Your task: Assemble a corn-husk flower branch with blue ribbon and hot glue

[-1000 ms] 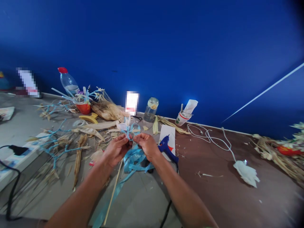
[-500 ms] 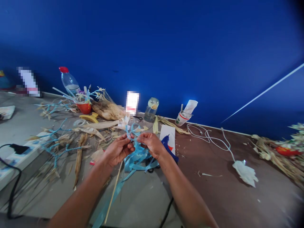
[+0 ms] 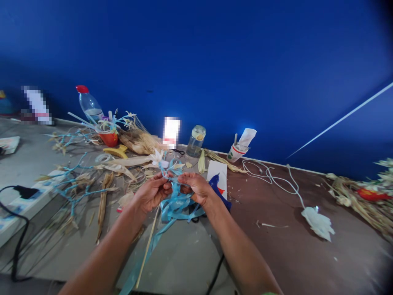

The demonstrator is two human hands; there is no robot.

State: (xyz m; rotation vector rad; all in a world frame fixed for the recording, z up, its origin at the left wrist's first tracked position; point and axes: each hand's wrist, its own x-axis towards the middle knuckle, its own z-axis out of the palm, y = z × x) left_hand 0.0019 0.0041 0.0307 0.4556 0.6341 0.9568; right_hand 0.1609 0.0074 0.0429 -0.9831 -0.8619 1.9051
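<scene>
L hand (image 3: 154, 193): fingertips pinched lt-blue sheer ribbon (image 3: 176, 207) nr base of white pointed-petal flower (image 3: 159, 159).
R hand (image 3: 198, 188): pinched same ribbon just beside L.
Ribbon: betw. both hands; slack loops lay below, on grey surface (image 3: 190, 254).
Snag risk: slack loops could've caught on blue plastic glue gun (image 3: 214, 180) or thin pale stick (image 3: 147, 250), both lying nr.
Slip risk: weak pinch could've let ribbon go.
Print: white cup (image 3: 235, 154) had red band, green marks; nothing legible.
</scene>
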